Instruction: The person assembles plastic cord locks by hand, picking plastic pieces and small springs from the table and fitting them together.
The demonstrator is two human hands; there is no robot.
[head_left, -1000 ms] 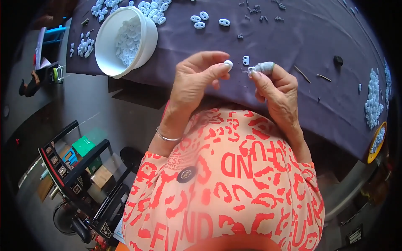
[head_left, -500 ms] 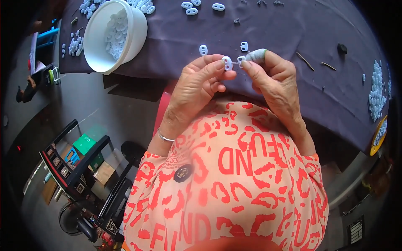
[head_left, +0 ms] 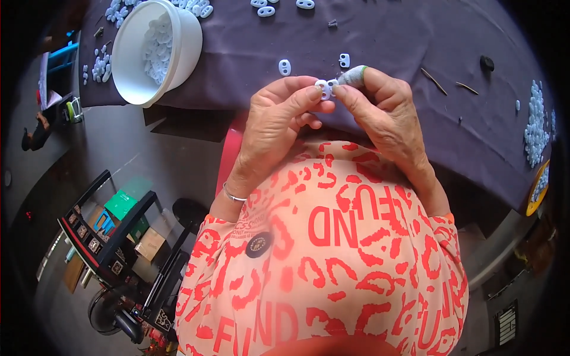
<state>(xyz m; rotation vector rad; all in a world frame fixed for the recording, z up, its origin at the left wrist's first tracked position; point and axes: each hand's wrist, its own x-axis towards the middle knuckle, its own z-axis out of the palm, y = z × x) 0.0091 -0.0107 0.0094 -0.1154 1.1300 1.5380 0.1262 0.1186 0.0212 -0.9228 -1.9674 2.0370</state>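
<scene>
While two hands (head_left: 279, 118) (head_left: 386, 113) pinch (one) white piece (head_left: 325, 89)

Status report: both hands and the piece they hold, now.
Left hand and right hand both pinch small white plastic piece above dark cloth. Grey cot on right fingertip. Nothing blocking. White bowl off left.

Part (head_left: 324, 89) pinched at fingertips: white. Finger cot (head_left: 351, 75): grey, green rim. Cloth (head_left: 409, 41) seen as dark purple, plain. Bowl (head_left: 184, 47): white, filled with white pieces (head_left: 155, 50). Loose pieces (head_left: 285, 66) on cloth: white. Shirt (head_left: 332, 255): orange-pink, patterned with red lettering and blotches. Bracelet (head_left: 234, 196): silver. Tray (head_left: 537, 190) at right edge: yellow.
</scene>
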